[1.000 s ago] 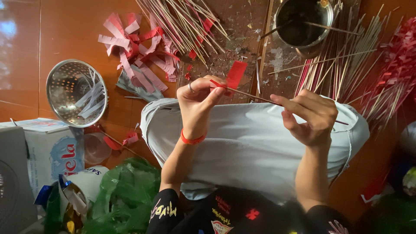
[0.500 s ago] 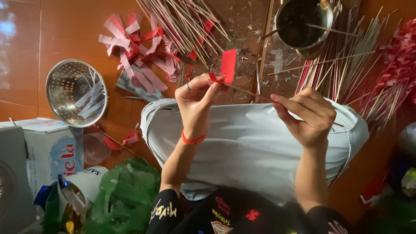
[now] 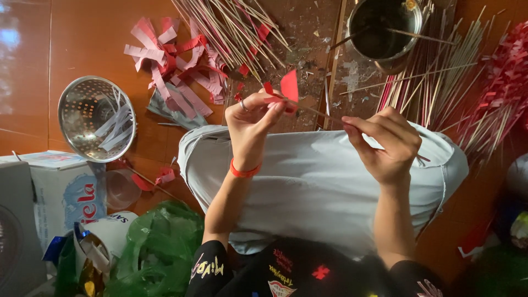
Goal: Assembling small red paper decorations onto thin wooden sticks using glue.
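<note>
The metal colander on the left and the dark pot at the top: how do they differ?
The colander is shiny silver, full of holes, and holds pale paper strips. The pot is dark inside, solid-walled, with a thin stick leaning in it. The colander lies tipped on bare floor; the pot stands among stick bundles. Both are round metal vessels.

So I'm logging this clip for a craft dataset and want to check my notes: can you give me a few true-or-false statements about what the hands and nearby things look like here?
1. The left hand pinches a red paper strip at one end of a thin stick. True.
2. The right hand is empty and flat on the lap. False: it pinches the same stick further along.
3. The metal colander holds white paper strips. True.
4. The dark metal pot lies tipped on its side. False: it stands upright, with sticks in it.
5. A red band circles the left wrist. True.
</note>
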